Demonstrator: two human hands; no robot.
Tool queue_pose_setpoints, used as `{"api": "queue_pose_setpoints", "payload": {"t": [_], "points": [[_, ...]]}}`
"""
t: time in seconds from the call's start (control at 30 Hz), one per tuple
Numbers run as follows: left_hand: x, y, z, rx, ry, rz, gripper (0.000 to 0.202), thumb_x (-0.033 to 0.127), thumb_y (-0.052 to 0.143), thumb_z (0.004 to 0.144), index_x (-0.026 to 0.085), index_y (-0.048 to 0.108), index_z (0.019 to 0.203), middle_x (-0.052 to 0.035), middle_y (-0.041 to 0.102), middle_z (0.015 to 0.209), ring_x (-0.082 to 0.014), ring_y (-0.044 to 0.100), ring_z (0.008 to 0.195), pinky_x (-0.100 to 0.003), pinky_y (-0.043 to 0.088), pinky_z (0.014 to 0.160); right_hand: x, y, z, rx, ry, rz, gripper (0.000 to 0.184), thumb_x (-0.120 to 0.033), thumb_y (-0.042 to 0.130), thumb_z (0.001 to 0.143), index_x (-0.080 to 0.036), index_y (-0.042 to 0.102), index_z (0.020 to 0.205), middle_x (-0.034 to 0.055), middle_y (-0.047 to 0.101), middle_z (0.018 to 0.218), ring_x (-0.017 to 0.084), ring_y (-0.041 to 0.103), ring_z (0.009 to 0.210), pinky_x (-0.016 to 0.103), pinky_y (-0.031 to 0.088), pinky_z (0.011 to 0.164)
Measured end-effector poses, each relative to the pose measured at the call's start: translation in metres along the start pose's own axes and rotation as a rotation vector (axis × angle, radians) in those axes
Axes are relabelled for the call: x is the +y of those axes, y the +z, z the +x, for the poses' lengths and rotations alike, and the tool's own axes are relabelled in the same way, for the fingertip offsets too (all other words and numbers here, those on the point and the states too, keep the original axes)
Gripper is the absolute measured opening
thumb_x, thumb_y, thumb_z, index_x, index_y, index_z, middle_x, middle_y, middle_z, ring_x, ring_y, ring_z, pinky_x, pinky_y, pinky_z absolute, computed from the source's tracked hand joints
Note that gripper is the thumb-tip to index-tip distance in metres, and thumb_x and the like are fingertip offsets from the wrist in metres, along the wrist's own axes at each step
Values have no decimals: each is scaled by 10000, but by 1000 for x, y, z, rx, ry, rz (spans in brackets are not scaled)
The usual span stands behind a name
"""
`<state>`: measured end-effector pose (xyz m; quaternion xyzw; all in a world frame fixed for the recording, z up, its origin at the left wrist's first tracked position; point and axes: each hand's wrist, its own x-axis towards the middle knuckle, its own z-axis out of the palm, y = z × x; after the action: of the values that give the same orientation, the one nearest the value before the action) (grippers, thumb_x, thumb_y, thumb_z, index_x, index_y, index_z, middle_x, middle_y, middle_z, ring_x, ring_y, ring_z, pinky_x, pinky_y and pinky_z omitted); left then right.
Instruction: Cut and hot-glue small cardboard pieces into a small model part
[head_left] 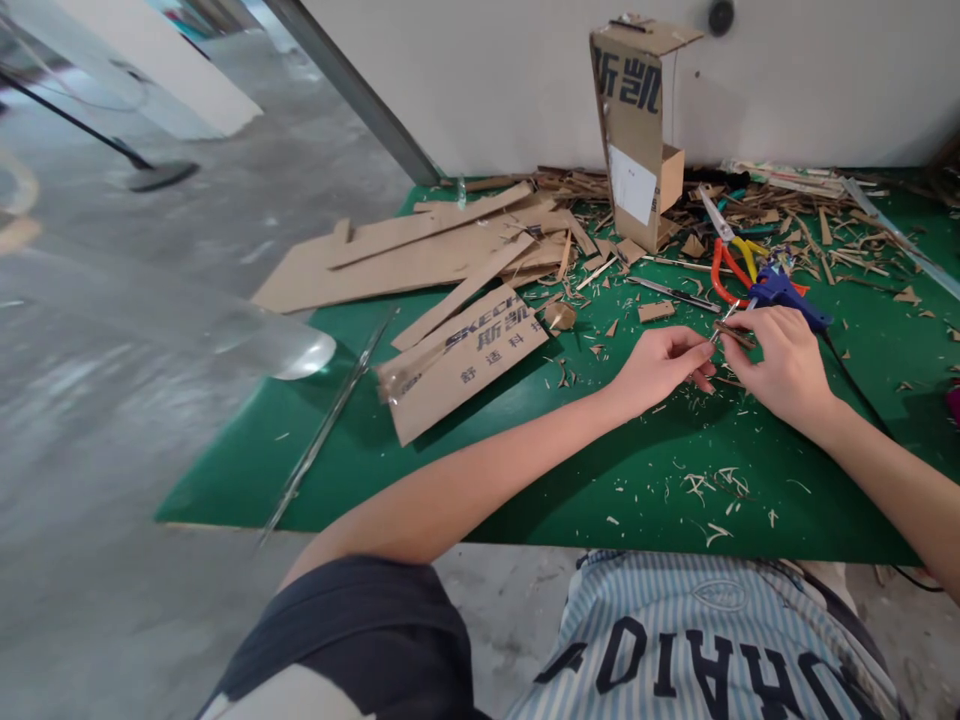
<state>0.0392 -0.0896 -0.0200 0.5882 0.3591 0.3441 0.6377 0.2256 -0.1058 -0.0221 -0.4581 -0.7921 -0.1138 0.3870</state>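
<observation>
My left hand (660, 365) and my right hand (776, 360) meet over the green mat (465, 470), both pinched on a small brown cardboard strip (733, 335) held between their fingertips. Just behind my right hand lies a blue glue gun (787, 292) with its black cord running off to the right. Orange-handled scissors (726, 262) lie a little farther back.
A tall cardboard box structure (636, 130) stands upright at the back by the white wall. Flat cardboard sheets (420, 260) and a printed piece (469, 362) lie to the left. Cardboard scraps (832, 235) litter the back right. A clear ruler (330, 420) lies near the mat's left edge.
</observation>
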Motion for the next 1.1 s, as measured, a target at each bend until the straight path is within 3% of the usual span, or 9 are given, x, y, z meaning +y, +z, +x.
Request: {"api": "queue_pose_setpoints", "payload": {"t": [0.43,0.7,0.9,1.1], "points": [[-1,-3,2,-69,-38,29,256,280,523,1002,137,585,799,25,653,674,-53,676,537,-173,487,561,1,8,-3,78,34,106,78,-182,601,901,-233,626,955,56,741,868,222,710,789,375,588,717],[-5,-3,2,16,3,-14,262,341,783,800,160,624,901,21,703,749,-103,732,635,-217,567,648,2,3,0,49,-11,107,109,-166,612,895,-245,641,964,52,746,889,232,720,823,397,604,749],[-5,-4,3,-30,-3,27,182,295,617,937,146,618,831,-12,717,745,-94,733,644,-214,574,655,4,3,0,64,-87,92,118,-146,601,912,-237,631,982,57,752,895,226,719,824,381,606,745],[0,-2,3,-118,-7,54,245,254,487,1008,155,567,798,23,660,659,-75,698,594,-211,557,653,9,4,0,49,-133,109,169,-120,595,905,-246,609,1017,54,755,931,232,723,883,401,597,808]]}}
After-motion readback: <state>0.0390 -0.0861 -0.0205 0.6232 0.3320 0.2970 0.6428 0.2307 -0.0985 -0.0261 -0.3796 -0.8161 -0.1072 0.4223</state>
